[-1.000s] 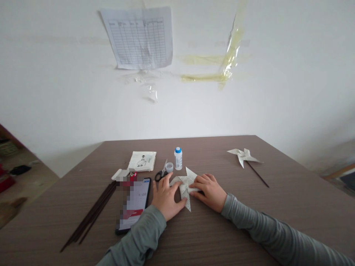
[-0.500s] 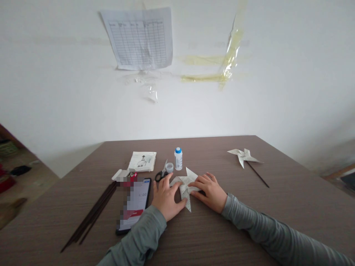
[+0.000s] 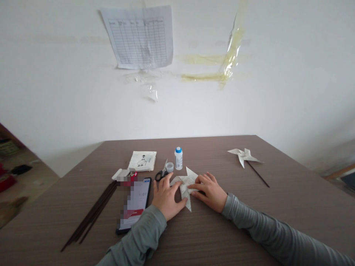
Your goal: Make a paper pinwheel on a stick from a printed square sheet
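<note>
Part of the folded white printed-paper pinwheel (image 3: 185, 188) is hidden under both hands, so its middle cannot be seen. Two sharp tips can be seen: one is pointed to 12 o'clock, toward the wall, and one to 6 o'clock, toward the person. Its long line is run from 12 to 6. It is laid flat on the brown wooden table (image 3: 291, 199), near the middle.

The left hand (image 3: 165, 197) is spread open and pressed flat on the pinwheel's left side. The right hand (image 3: 211, 191) is laid on the right side with the fingers loosely bent; nothing is gripped.

At 9 o'clock from the hands a black phone (image 3: 134, 205) is seen, its screen blurred. Past it, thin dark sticks (image 3: 91, 216) are laid. At 12 o'clock, small black scissors (image 3: 161, 173) and a white glue bottle with a blue cap (image 3: 178, 158) are found. At 2 o'clock, a finished white paper pinwheel on a dark stick (image 3: 245, 157) is laid.
</note>
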`<state>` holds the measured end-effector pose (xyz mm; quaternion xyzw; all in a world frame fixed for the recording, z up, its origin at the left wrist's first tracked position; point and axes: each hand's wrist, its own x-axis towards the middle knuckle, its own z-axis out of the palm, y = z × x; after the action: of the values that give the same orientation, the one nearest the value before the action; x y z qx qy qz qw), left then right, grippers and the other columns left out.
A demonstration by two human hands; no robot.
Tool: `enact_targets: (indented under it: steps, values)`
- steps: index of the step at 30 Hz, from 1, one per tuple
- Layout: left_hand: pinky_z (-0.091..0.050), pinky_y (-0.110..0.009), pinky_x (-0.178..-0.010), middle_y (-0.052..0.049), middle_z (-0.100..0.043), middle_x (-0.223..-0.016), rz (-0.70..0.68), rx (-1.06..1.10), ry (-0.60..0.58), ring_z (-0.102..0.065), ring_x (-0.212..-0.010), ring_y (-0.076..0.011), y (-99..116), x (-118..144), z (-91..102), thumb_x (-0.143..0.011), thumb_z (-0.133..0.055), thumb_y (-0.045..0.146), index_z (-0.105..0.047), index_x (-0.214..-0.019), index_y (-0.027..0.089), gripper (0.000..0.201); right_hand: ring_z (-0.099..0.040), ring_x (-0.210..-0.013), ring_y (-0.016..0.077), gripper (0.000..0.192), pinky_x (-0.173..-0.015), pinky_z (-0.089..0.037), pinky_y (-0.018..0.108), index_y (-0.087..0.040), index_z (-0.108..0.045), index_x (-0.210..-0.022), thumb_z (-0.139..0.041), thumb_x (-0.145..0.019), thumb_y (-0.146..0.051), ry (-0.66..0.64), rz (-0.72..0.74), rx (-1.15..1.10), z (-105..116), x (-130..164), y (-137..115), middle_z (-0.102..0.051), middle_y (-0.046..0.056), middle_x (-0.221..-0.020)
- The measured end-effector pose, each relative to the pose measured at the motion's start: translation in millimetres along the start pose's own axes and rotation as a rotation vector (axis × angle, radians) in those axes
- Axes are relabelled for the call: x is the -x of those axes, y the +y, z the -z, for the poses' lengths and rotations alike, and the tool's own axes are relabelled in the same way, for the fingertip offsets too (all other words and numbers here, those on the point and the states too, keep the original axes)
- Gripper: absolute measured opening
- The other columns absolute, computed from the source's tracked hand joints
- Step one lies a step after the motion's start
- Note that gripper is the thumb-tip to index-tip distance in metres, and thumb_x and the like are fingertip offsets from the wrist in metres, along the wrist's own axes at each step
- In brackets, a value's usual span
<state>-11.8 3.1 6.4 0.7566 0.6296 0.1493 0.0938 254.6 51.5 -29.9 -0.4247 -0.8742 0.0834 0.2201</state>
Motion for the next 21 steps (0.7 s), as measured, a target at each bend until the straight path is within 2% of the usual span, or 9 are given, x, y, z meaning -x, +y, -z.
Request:
enact_targets:
  steps: [4, 8, 12, 15, 21]
  values:
    - [-0.032, -0.092, -0.157, -0.015, -0.060, -0.203, 0.001, -0.013, -0.010, -0.055, -0.188, -0.0573, -1, 1, -0.4, -0.103, -0.099, 0.051, -0.092, -0.164, 0.040, 0.063, -0.089, -0.126, 0.0356, 0.034, -0.151, -0.047, 0.082, -0.045, -0.098, -0.151, -0.078, -0.127, -0.033, -0.004, -0.007, -0.047, 4, 0, 0, -0.094, 0.007, -0.126]
    - [-0.033, -0.093, -0.156, -0.016, -0.061, -0.202, -0.006, -0.016, 0.000, -0.056, -0.187, -0.0587, -1, 1, 0.3, -0.103, -0.100, 0.050, -0.093, -0.163, 0.039, 0.062, -0.089, -0.127, 0.0355, 0.034, -0.150, -0.047, 0.084, -0.043, -0.098, -0.151, -0.083, -0.123, -0.029, -0.014, -0.015, -0.033, 13, 0, -4, -0.094, 0.008, -0.127]
    - [-0.032, -0.095, -0.156, -0.019, -0.060, -0.203, -0.013, -0.014, -0.013, -0.054, -0.188, -0.0602, 0, -1, 1.6, -0.105, -0.098, 0.050, -0.092, -0.166, 0.036, 0.063, -0.088, -0.129, 0.0386, 0.028, -0.150, -0.047, 0.086, -0.041, -0.100, -0.146, -0.084, -0.124, -0.035, -0.025, 0.000, 0.005, 13, 0, -6, -0.093, 0.009, -0.129]
    - [-0.033, -0.093, -0.157, -0.016, -0.059, -0.204, 0.003, -0.025, -0.030, -0.054, -0.189, -0.0586, 0, -1, 1.8, -0.104, -0.099, 0.051, -0.091, -0.167, 0.039, 0.064, -0.087, -0.128, 0.0405, 0.024, -0.149, -0.048, 0.088, -0.041, -0.101, -0.143, -0.086, -0.124, -0.041, -0.025, 0.021, 0.026, 10, -2, -5, -0.093, 0.010, -0.127]
    - [-0.033, -0.095, -0.156, -0.017, -0.060, -0.203, -0.006, -0.018, -0.018, -0.054, -0.188, -0.0601, -1, 0, -0.5, -0.104, -0.099, 0.050, -0.092, -0.166, 0.038, 0.064, -0.087, -0.126, 0.0397, 0.026, -0.149, -0.049, 0.087, -0.042, -0.099, -0.146, -0.083, -0.126, -0.046, -0.013, 0.045, 0.038, 7, -1, -1, -0.091, 0.010, -0.125]
